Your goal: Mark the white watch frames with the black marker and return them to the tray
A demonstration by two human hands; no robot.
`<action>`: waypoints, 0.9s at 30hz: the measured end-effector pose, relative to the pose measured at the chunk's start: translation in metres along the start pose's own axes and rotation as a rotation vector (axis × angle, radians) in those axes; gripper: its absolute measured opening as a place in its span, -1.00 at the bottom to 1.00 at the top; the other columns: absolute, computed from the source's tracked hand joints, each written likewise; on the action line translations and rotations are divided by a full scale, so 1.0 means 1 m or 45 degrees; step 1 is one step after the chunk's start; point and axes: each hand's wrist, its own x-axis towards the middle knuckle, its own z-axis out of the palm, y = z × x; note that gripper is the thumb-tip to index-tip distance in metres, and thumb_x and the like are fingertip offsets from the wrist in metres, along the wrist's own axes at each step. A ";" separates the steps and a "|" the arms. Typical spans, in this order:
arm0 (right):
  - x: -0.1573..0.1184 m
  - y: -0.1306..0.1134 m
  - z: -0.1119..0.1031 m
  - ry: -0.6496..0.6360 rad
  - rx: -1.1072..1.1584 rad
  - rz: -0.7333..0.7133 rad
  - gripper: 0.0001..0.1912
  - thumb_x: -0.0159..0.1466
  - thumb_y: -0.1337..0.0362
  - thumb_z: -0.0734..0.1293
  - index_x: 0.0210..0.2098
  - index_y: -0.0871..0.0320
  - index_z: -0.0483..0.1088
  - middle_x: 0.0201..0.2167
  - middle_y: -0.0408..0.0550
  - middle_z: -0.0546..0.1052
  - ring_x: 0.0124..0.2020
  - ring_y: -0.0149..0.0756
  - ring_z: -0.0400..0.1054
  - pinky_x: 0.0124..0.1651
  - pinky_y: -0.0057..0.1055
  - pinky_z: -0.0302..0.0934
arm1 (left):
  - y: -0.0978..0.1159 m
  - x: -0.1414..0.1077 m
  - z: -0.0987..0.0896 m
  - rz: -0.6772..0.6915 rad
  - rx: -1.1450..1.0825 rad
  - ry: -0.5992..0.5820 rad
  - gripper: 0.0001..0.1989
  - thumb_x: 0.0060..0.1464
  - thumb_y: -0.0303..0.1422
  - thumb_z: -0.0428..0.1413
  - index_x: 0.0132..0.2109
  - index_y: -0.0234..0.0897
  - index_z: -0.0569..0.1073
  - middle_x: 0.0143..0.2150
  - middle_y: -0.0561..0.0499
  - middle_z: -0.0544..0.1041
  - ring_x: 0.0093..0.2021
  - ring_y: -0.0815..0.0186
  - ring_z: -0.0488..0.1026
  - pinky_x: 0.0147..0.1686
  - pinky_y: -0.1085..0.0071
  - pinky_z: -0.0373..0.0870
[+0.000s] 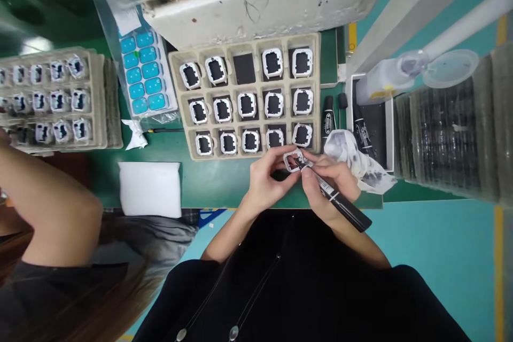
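Between the fingers of my left hand (267, 177) is a small silvery watch case frame (289, 162), held just in front of the tray's near edge. My right hand (326, 181) grips a black marker pen (340, 204) whose tip end is at the frame's opening. Whether the tip touches the metal I cannot tell. Some right fingers also lie close to the frame's right side. Beyond my hands lies a beige compartment tray (256, 88) with similar frames on dark pads; one back-row compartment (244, 68) shows only its dark pad.
A crumpled stained cloth (356, 160), a capped marker (328, 116) and a box (390, 133) holding another marker are on the right. Stacked trays (444, 123) stand farther right. At left are a white pad (150, 188), blue parts (150, 70) and a co-worker's arm (52, 203).
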 end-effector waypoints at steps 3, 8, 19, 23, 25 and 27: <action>0.003 -0.001 0.000 0.006 -0.054 -0.076 -0.83 0.49 0.40 0.53 -0.05 0.04 0.51 -0.30 -0.15 0.61 -0.13 -0.04 0.77 0.07 0.04 0.82 | 0.000 -0.001 0.001 0.089 0.121 0.038 -0.56 0.40 -0.29 0.46 0.33 -0.21 0.66 0.07 -0.09 0.83 -0.07 0.27 0.84 0.06 0.42 0.86; 0.009 -0.004 0.002 -0.025 -0.129 -0.189 -0.79 0.47 0.42 0.51 -0.03 0.00 0.50 -0.33 -0.20 0.56 -0.33 -0.18 0.62 0.02 0.05 0.84 | 0.003 0.000 0.000 0.197 0.250 0.063 -0.58 0.39 -0.30 0.46 0.32 -0.19 0.67 0.06 -0.03 0.85 -0.17 0.34 0.83 -0.04 0.49 0.83; 0.009 -0.004 0.001 -0.011 -0.176 -0.233 -0.71 0.40 0.54 0.53 -0.05 0.06 0.48 -0.31 -0.21 0.54 -0.31 -0.24 0.59 0.02 -0.08 0.83 | 0.000 -0.004 -0.001 0.164 0.354 0.053 -0.62 0.43 -0.29 0.41 0.31 -0.21 0.69 0.08 -0.04 0.86 -0.16 0.34 0.82 -0.05 0.49 0.80; 0.008 -0.004 0.002 -0.010 -0.178 -0.233 -0.72 0.42 0.53 0.52 -0.05 0.05 0.48 -0.32 -0.22 0.52 -0.35 -0.27 0.54 0.03 -0.07 0.84 | 0.001 -0.005 0.000 0.203 0.363 0.060 -0.62 0.44 -0.32 0.41 0.32 -0.18 0.67 0.09 -0.02 0.85 -0.15 0.36 0.82 -0.04 0.53 0.79; 0.008 -0.003 0.003 0.002 -0.181 -0.256 -0.72 0.42 0.53 0.53 -0.06 0.06 0.47 -0.33 -0.23 0.50 -0.38 -0.28 0.53 0.02 -0.08 0.84 | 0.000 -0.005 0.000 0.207 0.366 0.060 -0.62 0.45 -0.32 0.41 0.33 -0.17 0.67 0.12 -0.03 0.85 -0.13 0.34 0.83 -0.03 0.51 0.80; 0.008 -0.002 0.004 -0.001 -0.212 -0.272 -0.73 0.42 0.52 0.53 -0.07 0.06 0.47 -0.34 -0.22 0.51 -0.34 -0.24 0.59 -0.01 -0.10 0.83 | -0.001 -0.006 0.000 0.208 0.372 0.057 -0.62 0.47 -0.31 0.40 0.35 -0.17 0.66 0.15 -0.05 0.85 -0.11 0.32 0.83 -0.01 0.48 0.82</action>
